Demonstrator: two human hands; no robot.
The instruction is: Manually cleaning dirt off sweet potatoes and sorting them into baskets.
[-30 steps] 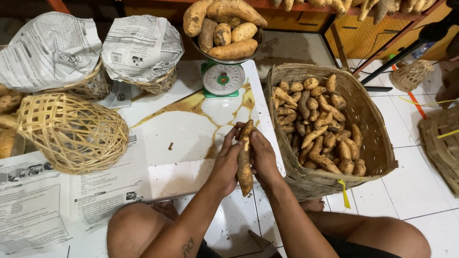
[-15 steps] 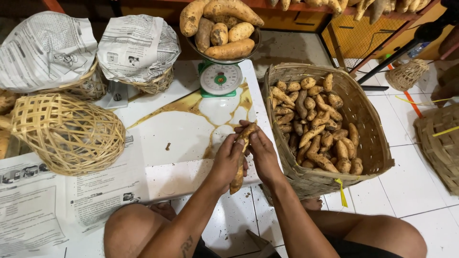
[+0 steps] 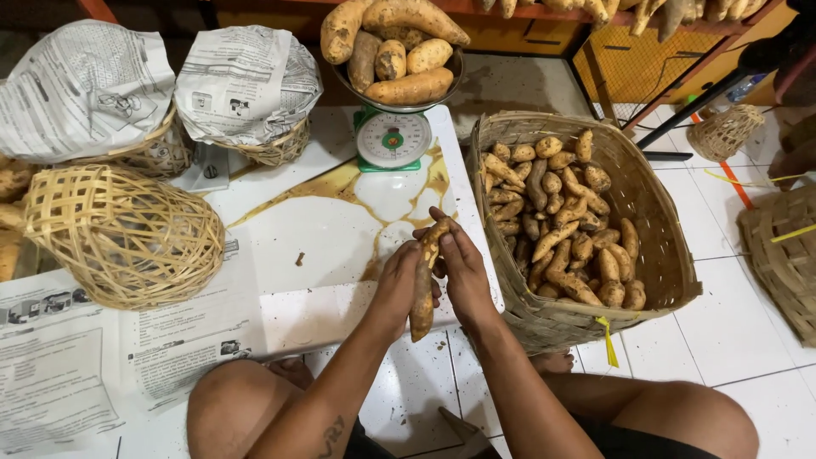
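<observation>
Held one long sweet potato (image 3: 422, 285) upright between both hands over the near edge of the white tabletop (image 3: 340, 229), left hand (image 3: 399, 285) and right hand (image 3: 463, 276) each closed round it in a firm grip, palms pressed to its sides. Judged the work partly done: scale pan (image 3: 395, 102) at the tabletop's far end heaped with large tubers, woven basket (image 3: 646, 212) on the floor just right of the hands full of smaller ones. Left open whether the empty lattice basket (image 3: 119, 234) lying on its side on the tabletop had any part in it
</observation>
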